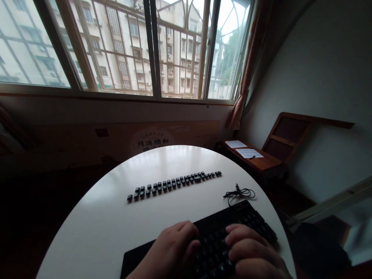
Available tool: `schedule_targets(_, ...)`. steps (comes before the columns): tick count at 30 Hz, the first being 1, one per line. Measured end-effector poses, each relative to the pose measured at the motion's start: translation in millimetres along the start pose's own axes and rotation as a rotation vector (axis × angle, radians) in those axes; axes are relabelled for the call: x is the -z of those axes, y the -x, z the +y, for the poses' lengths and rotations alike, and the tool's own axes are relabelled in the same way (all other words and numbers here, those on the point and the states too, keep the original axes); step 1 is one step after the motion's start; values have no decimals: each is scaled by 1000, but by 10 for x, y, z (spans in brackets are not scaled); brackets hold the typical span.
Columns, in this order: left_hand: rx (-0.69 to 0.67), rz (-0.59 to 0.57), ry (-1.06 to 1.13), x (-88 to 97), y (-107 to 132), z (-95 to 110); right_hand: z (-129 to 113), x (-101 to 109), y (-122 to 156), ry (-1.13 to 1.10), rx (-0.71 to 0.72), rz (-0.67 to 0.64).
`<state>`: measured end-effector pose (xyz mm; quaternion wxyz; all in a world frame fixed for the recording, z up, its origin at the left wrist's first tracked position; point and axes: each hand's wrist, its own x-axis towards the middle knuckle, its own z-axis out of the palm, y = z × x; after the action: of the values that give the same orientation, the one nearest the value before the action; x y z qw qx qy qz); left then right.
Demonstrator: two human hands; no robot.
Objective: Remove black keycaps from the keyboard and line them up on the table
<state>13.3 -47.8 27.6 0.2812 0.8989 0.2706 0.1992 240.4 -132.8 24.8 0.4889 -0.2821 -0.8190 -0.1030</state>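
A black keyboard (247, 223) lies at the near edge of the round white table (116, 217). My left hand (171, 250) rests on its left half with the fingers curled down onto the keys. My right hand (252, 254) lies on its middle, fingers bent and pressed on the keys. What the fingertips grip, if anything, is hidden. A long row of loose black keycaps (174, 183) runs across the table beyond the keyboard. The keyboard's black cable (240, 192) lies coiled at its far right corner.
A wooden chair (279, 143) with papers (249, 153) and a pen on it stands to the right of the table. A barred window (145, 46) fills the far wall, with a curtain (247, 73) at its right. A printed cardboard panel (154, 141) leans below it.
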Motion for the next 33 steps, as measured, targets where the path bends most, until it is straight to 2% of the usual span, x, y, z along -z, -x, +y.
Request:
schedule_targets(4, -44, -53, 29, -2, 15, 59, 2, -55, -93, 53, -16, -219)
schedule_targets(8, -1, -113, 28, -24, 48, 116, 38, -171, -162, 79, -27, -384)
schedule_targets(10, 0, -114, 38, -15, 57, 131, 61, -215, -173, 86, -11, -404)
schedule_targets(15, 18, -101, 69, 22, 51, 147, 113, -278, -168, 46, 5, -360)
schedule_targets(18, -17, -98, 117, 8, 33, 106, 130, -277, -161, 13, 4, -383)
schedule_targets(21, -65, -14, 189, 1, 1, 8, 291, -218, -180, -29, -44, -353)
schedule_targets(23, -22, 88, 183, 32, -19, -67, 595, -142, -208, -39, -165, -277)
schedule_targets(25, 35, 182, 144, 93, -25, -127, 1076, -45, -225, 15, -378, -256)
schedule_targets(28, 95, 323, 105, 200, -8, -164, 1946, 104, -176, 117, -799, -388)
schedule_targets(31, 111, 396, 99, 252, 15, -153, 2640, 185, -30, 92, -952, -501)
schedule_targets(33, 115, 416, 92, 245, 21, -139, 2918, 176, 82, 38, -1029, -592)
